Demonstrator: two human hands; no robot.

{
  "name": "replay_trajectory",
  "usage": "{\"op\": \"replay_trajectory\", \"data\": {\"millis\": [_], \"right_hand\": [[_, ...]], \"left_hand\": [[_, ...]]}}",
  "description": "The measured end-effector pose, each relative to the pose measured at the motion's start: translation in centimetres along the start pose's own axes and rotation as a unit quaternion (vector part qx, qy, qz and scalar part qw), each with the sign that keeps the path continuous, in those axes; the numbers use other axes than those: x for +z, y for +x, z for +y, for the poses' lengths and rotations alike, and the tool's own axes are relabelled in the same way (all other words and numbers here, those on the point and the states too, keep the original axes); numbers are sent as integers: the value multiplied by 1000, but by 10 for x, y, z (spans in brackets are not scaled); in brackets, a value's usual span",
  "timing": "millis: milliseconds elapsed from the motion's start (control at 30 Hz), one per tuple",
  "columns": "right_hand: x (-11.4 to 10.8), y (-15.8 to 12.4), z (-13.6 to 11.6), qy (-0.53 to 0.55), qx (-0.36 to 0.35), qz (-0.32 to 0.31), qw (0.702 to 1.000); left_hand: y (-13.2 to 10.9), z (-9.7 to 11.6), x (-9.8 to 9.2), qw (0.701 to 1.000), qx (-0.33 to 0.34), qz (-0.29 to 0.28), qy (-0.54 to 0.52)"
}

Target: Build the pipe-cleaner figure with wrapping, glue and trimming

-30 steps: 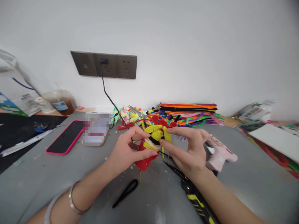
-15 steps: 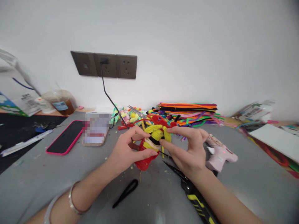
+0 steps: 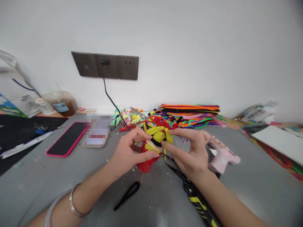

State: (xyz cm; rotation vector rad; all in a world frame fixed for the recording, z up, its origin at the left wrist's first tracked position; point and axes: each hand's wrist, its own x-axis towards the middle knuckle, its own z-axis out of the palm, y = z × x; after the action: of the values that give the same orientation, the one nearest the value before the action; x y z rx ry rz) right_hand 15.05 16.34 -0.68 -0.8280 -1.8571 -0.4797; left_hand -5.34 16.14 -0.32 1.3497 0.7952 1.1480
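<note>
Between my hands is a small pipe-cleaner figure (image 3: 146,159), red at its lower end, with yellow, black and cream bands above and red loops at the top. My left hand (image 3: 126,149) grips its left side, thumb across the front. On the other side, my right hand (image 3: 191,148) pinches a yellow pipe-cleaner part (image 3: 169,137) of the figure between thumb and forefinger. Pliers (image 3: 189,189) with black and yellow handles lie partly under my right forearm. A folded black pipe cleaner (image 3: 127,195) rests on the table below the figure.
A pink glue gun (image 3: 223,156) lies right of my right hand. Pipe-cleaner bundles (image 3: 189,110) and scissors (image 3: 137,112) are at the back. Left are a pink-cased phone (image 3: 66,138), another phone (image 3: 97,132) and a drink cup (image 3: 62,102). A black cord (image 3: 111,97) runs down from the wall socket.
</note>
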Motion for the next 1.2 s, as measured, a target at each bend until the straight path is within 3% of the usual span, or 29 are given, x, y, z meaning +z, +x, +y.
{"op": "replay_trajectory", "data": {"millis": [1200], "right_hand": [[0,1,0,-2,-10,11,1000]], "left_hand": [[0,0,0,1000,2,4,8]]}}
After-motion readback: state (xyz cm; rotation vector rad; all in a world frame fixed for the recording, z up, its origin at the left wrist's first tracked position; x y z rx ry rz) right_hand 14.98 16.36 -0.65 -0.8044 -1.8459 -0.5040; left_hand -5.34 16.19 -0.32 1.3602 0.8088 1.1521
